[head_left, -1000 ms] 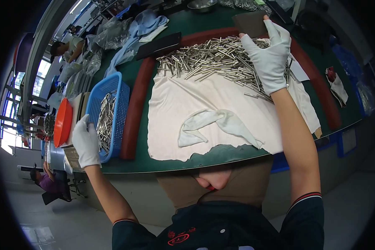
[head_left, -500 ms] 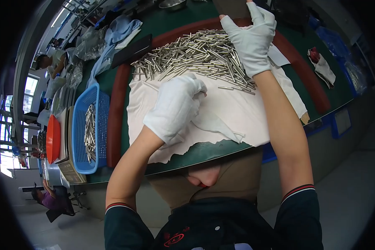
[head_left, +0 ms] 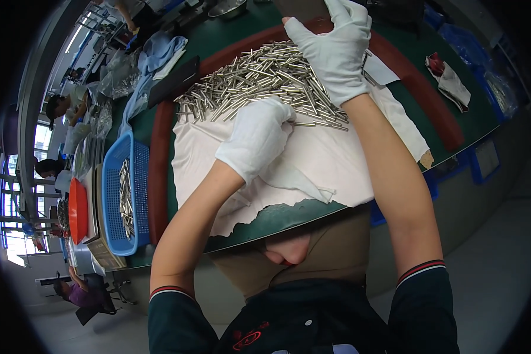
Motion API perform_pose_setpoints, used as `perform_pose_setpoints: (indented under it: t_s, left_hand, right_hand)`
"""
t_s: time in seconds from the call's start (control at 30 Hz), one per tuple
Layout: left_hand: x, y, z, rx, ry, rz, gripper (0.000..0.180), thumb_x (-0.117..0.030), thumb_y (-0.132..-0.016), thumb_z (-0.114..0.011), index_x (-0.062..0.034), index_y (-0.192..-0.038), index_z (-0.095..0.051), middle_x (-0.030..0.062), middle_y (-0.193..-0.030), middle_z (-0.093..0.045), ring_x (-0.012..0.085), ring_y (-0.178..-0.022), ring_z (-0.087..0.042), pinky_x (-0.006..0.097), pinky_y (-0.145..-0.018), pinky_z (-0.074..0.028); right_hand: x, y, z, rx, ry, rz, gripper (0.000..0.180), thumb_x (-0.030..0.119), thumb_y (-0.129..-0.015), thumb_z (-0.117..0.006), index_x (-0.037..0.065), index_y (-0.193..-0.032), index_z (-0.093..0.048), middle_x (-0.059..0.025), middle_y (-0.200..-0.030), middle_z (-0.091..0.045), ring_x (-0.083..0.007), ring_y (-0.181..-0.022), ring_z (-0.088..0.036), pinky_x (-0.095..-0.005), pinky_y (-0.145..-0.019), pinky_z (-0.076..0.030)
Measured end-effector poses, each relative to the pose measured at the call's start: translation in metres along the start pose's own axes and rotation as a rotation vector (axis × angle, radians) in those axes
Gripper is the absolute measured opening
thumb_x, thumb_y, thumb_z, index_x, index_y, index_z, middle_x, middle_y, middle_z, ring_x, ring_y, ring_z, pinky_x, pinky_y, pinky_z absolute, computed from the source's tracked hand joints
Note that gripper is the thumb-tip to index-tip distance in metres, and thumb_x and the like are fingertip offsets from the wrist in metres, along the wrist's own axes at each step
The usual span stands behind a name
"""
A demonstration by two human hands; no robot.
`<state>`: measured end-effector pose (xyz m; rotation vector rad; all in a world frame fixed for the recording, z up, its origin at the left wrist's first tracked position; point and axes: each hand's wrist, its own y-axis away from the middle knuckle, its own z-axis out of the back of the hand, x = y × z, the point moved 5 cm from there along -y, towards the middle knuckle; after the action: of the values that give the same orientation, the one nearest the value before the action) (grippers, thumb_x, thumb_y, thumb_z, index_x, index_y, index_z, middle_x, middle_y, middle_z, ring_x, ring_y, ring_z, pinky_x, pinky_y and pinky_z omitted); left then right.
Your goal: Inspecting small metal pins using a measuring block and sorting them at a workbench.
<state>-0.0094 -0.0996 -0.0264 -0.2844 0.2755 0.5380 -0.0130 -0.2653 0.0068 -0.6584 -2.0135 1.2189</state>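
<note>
Head view, only feed I have. Landmark: pale cloth sheet (head_left: 342, 168) on the green table (head_left: 277, 217).

Metal rods (head_left: 259, 74) heaped loose over the cloth's far half, a few strays toward its middle. I read the left hand (head_left: 256, 138), white-gloved, over the cloth's left-centre at the heap's near edge: fingers curled in, back of the glove to me, so can't tell if it's clamped on anything. A small white rag (head_left: 295, 179) lies under and beside it on the cloth.

My right hand (head_left: 339, 56), also gloved, is at the cloth's far edge, thumb and fingers well apart, with a dark flat piece (head_left: 310, 10) behind the gap. Can't tell if it grips that. The hand and forearm hide part of the heap's right end.

In the way: red-brown rail (head_left: 159, 165) along the cloth's left, far and right sides. Left of the cloth, past the rail: blue basket (head_left: 140, 197) with more rods inside, then cardboard box (head_left: 106, 251) and orange-red basin (head_left: 78, 210). Far left of the cloth: black flat object (head_left: 174, 81), blue fabric (head_left: 157, 54), clear bags (head_left: 121, 76). Far beyond: metal bowl (head_left: 227, 8). Far right corner: white paper (head_left: 383, 66). Right, outside the rail: red-and-white bundle (head_left: 450, 85). Co-workers well off left.
</note>
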Motion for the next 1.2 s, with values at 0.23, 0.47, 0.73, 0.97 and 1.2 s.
perform_pose_setpoints:
  t_s: [0.23,0.47,0.73,0.97,1.2]
  left_hand:
    - [-0.004,-0.002,-0.003,0.059,-0.057,-0.023,0.014,-0.004,-0.073,-0.065,-0.0024,-0.087,-0.070,0.0177,-0.082,-0.066,0.0331,-0.078,-0.064,0.039,-0.070,-0.050]
    - [-0.002,0.002,-0.002,0.047,-0.002,-0.050,0.015,-0.004,-0.074,-0.064,-0.0018,-0.088,-0.070,0.0175,-0.078,-0.065,0.0331,-0.072,-0.063,0.039,-0.067,-0.050]
    - [-0.003,0.002,-0.001,0.078,-0.016,-0.035,0.016,-0.006,-0.074,-0.066,-0.0018,-0.088,-0.070,0.0164,-0.077,-0.064,0.0318,-0.072,-0.063,0.038,-0.067,-0.050]
    - [-0.003,-0.001,-0.007,0.079,0.002,-0.027,0.019,-0.005,-0.073,-0.065,-0.0030,-0.090,-0.072,0.0162,-0.079,-0.065,0.0310,-0.072,-0.063,0.037,-0.068,-0.051]
    - [-0.004,-0.001,-0.007,0.087,0.008,-0.072,0.019,-0.002,-0.073,-0.063,-0.0011,-0.091,-0.071,0.0175,-0.083,-0.066,0.0315,-0.076,-0.065,0.036,-0.071,-0.052]
  right_hand:
    - [0.004,-0.003,0.000,0.141,0.285,-0.118,0.068,0.022,-0.065,-0.083,-0.001,-0.123,-0.055,-0.0195,-0.109,-0.053,-0.0357,-0.100,-0.052,-0.0464,-0.085,-0.045]
    - [0.009,-0.001,-0.004,0.173,0.476,0.049,0.068,0.022,-0.065,-0.083,-0.001,-0.122,-0.054,-0.0184,-0.109,-0.051,-0.0350,-0.099,-0.050,-0.0464,-0.084,-0.043]
    - [0.010,-0.001,-0.005,0.189,0.462,0.005,0.068,0.022,-0.065,-0.082,-0.001,-0.123,-0.055,-0.0179,-0.109,-0.053,-0.0344,-0.099,-0.051,-0.0454,-0.084,-0.044]
    - [-0.001,0.004,-0.003,0.035,0.126,0.064,0.067,0.022,-0.065,-0.083,-0.002,-0.122,-0.056,-0.0179,-0.109,-0.054,-0.0346,-0.099,-0.052,-0.0455,-0.084,-0.044]
    - [0.006,0.001,-0.005,0.203,0.464,-0.020,0.068,0.022,-0.064,-0.083,-0.002,-0.122,-0.056,-0.0175,-0.109,-0.054,-0.0343,-0.101,-0.051,-0.0454,-0.085,-0.044]
